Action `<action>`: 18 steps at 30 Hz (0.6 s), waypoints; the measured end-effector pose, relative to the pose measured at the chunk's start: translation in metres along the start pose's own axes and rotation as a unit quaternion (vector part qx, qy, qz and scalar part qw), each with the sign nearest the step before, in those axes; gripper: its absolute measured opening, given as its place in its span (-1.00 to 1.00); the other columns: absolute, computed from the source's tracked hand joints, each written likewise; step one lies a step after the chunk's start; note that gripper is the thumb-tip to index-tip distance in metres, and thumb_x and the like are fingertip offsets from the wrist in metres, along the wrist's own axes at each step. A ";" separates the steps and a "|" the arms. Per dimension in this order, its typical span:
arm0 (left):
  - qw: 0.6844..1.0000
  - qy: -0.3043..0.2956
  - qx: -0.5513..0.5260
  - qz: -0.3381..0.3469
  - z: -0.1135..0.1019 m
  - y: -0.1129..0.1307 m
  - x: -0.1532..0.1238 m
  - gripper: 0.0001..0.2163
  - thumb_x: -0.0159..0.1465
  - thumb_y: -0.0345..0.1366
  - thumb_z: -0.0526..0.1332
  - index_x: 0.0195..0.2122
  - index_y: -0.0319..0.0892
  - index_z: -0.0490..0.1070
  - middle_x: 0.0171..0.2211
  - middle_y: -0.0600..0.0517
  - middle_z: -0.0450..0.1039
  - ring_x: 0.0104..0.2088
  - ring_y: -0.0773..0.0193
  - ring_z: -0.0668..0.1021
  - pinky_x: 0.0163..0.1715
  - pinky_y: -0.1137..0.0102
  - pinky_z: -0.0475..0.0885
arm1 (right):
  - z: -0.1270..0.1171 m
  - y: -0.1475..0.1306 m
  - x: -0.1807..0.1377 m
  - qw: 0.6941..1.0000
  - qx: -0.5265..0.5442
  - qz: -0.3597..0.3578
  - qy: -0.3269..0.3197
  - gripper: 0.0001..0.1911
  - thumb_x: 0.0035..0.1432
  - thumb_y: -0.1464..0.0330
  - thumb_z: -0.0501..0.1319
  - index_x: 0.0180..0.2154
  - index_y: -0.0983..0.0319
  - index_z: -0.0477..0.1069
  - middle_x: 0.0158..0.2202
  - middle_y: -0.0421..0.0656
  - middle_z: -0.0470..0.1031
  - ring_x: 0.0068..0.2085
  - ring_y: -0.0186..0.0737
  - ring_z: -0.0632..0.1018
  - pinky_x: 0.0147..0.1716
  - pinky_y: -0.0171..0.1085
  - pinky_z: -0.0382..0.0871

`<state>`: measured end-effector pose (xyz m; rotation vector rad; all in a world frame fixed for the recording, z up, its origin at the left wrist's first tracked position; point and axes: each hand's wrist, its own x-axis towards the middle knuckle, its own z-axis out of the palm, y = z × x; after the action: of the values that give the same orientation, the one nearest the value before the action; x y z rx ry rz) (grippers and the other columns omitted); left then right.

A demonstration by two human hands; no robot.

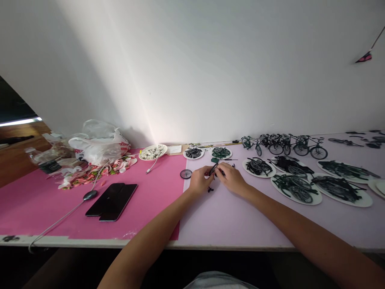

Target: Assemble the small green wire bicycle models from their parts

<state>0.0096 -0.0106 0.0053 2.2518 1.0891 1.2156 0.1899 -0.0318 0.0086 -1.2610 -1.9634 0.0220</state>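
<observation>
Over the lilac part of the table, my left hand (200, 180) and my right hand (231, 178) meet with fingers closed. Between them they pinch a small dark model bicycle part (213, 169), partly hidden by the fingers; its exact shape is unclear. A loose spoked model wheel (185, 174) lies left of my left hand. Below the fingers is a small black piece (210, 190). Just beyond the hands sit a plate of small black parts (193, 153) and a plate of dark green parts (220, 153).
Assembled model bicycles (300, 146) stand along the wall at right, behind several plates of frames and wheels (296, 188). Left, on pink covering, lie two dark phones (112, 202), a cable puck (90, 195), a plastic bag (99, 146) and a plate of white pieces (153, 152).
</observation>
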 end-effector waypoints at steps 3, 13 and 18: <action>1.000 0.000 -0.011 0.001 -0.001 0.002 -0.001 -0.80 0.27 -0.36 0.25 -0.10 -0.15 0.57 -0.25 0.01 0.65 -0.27 0.25 0.62 -0.16 0.39 0.52 | 0.000 0.000 0.000 1.000 0.009 0.006 -0.003 -0.81 0.37 0.30 0.07 -0.34 0.14 0.32 -0.31 -0.16 0.48 -0.28 -0.17 0.50 -0.34 -0.26 0.28; 1.000 -0.003 -0.023 -0.001 -0.003 0.005 -0.001 -0.81 0.28 -0.36 0.25 -0.09 -0.14 0.57 -0.22 0.01 0.66 -0.24 0.24 0.64 -0.16 0.39 0.51 | -0.002 -0.006 -0.001 0.999 0.019 0.031 -0.008 -0.89 0.29 0.30 0.13 -0.32 0.13 0.26 -0.31 -0.18 0.49 -0.28 -0.15 0.50 -0.32 -0.25 0.28; 1.000 -0.001 -0.013 0.005 -0.002 0.004 -0.001 -0.81 0.26 -0.41 0.25 -0.13 -0.14 0.57 -0.25 0.03 0.65 -0.26 0.25 0.64 -0.19 0.41 0.50 | -0.001 -0.003 0.000 1.000 0.012 0.013 -0.009 -0.82 0.37 0.30 0.05 -0.33 0.14 0.28 -0.30 -0.14 0.48 -0.26 -0.15 0.49 -0.31 -0.26 0.27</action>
<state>0.0093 -0.0140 0.0088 2.2408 1.0562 1.2256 0.1882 -0.0339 0.0103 -1.2743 -1.9560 0.0696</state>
